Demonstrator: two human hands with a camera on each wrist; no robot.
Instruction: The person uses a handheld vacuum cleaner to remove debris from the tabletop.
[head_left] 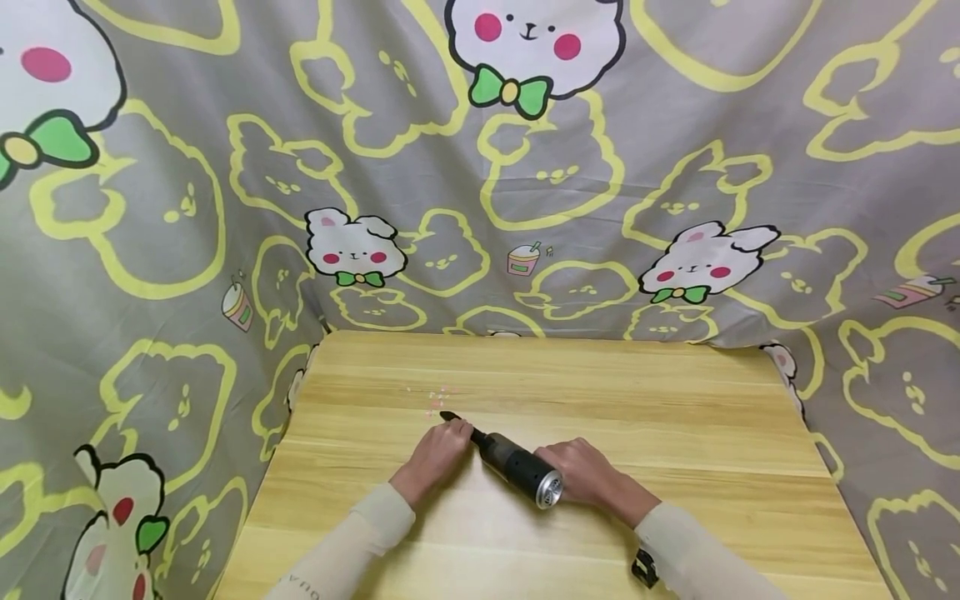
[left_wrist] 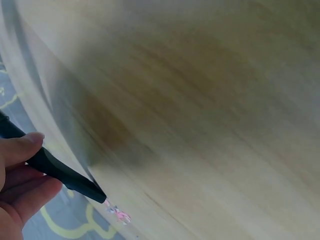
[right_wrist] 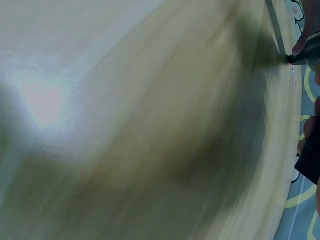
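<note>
A black handheld vacuum cleaner (head_left: 517,465) with a silver rear end slants across the middle of the table, its narrow nozzle (left_wrist: 75,181) pointing away to the left. My left hand (head_left: 438,456) pinches this nozzle between thumb and fingers, close behind its tip. At the body's right side, my right hand (head_left: 581,472) grips the black handle (right_wrist: 311,157), and the vacuum's body hides part of the fingers. Small pink and white scraps (head_left: 437,401) lie on the wood just beyond the nozzle tip. In the left wrist view the tip is right beside the scraps (left_wrist: 120,215).
The wooden table (head_left: 645,392) reaches back to a grey cloth (head_left: 435,183) printed with yellow outlines and white rabbits. This cloth hangs behind and along both sides. A dark strapped device (head_left: 643,568) sits under the right wrist.
</note>
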